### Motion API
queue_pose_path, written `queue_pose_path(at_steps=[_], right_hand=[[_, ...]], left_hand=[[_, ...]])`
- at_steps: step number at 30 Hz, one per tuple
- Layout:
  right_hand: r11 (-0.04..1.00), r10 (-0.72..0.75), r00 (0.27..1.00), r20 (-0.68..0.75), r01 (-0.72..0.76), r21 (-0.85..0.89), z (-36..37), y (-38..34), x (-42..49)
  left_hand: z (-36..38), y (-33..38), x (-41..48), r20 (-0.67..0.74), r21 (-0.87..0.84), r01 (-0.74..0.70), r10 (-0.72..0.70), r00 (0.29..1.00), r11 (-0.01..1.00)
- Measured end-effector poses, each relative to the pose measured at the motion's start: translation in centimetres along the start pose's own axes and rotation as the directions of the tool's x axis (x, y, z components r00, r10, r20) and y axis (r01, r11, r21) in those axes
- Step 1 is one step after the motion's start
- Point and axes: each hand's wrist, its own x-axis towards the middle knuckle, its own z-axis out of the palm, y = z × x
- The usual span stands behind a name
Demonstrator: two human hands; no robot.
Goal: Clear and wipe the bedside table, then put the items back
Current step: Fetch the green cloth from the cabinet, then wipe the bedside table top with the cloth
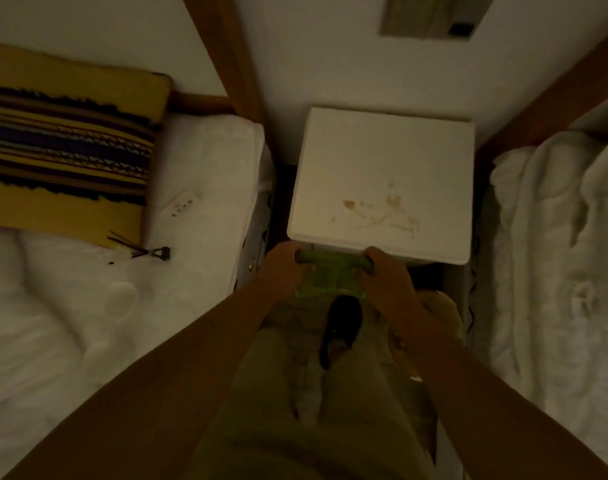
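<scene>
The left bed (87,323) lies far to the left of the hands and the right bed (555,271) close on their right. The white surface (382,161) stands just ahead of the hands, between the two beds. Nothing stands on it, so I judge that the clearing is done and the wiping is about to begin.

A striped cushion (70,143) rests on the left bed, well to the left of the hands and further ahead.

The left hand (285,268) and the right hand (385,271) are both curled round the ends of a green cloth (333,271). They hold it stretched between them at the near edge of the surface. Its top edge is rolled into a narrow band. If it is wiped like this, only a thin strip would touch, and the wipe could leave streaks.

Brown stains (382,211) lie on the surface, just ahead of the right hand. They look dried. A light pass may only smear them, and the dim light may hide what remains. I cannot tell if the cloth is wet.

Some small dark things (150,251) lie on the left bed beside the cushion, well to the left of the hands. On soft bedding they could slip into a fold and be missed when the items go back.
</scene>
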Motion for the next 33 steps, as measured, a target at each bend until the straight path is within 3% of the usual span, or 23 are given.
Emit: queue_pose_path(at_steps=[8, 11, 16, 21, 25, 27, 30, 33], right_hand=[[0.99, 0.1, 0.995, -0.027, -0.097, 0.105, 2.9, 5.2, 11.0], [0.988, 0.11, 0.992, -0.055, -0.104, 0.11, 4.2, 6.4, 13.4], [0.991, 0.099, 0.98, -0.174, -0.113, -0.074, 5.7, 8.2, 16.0], [0.979, 0.033, 0.969, -0.245, -0.081, -0.187, 7.2, 8.8, 16.4], [0.933, -0.128, 0.95, -0.284, 0.018, -0.36, 7.9, 7.8, 16.0], [0.894, -0.28, 0.924, -0.26, 0.152, -0.421, 8.5, 7.0, 15.9], [0.831, -0.492, 0.855, -0.168, 0.403, -0.382, 9.8, 6.3, 16.0], [0.752, -0.587, 0.81, -0.015, 0.538, -0.379, 10.5, 7.2, 16.9]], left_hand=[[4.3, -2.6, 13.3, -0.067, -0.162, 0.11, -0.122, 0.99, 0.981], [5.4, -3.9, 16.5, -0.074, -0.12, 0.079, -0.088, 0.993, 0.99], [6.5, -5.1, 19.9, -0.101, -0.009, -0.044, 0.043, 0.994, 0.999], [6.3, -6.5, 20.8, -0.131, 0.052, -0.043, 0.05, 0.99, 0.998], [5.6, -6.7, 21.3, -0.111, 0.075, -0.076, 0.084, 0.99, 0.994], [5.2, -6.3, 21.9, -0.14, 0.074, -0.101, 0.11, 0.984, 0.992], [4.5, -5.4, 23.8, -0.164, 0.135, -0.221, 0.242, 0.956, 0.966], [4.0, -4.2, 26.5, -0.175, 0.31, -0.294, 0.358, 0.917, 0.904]])
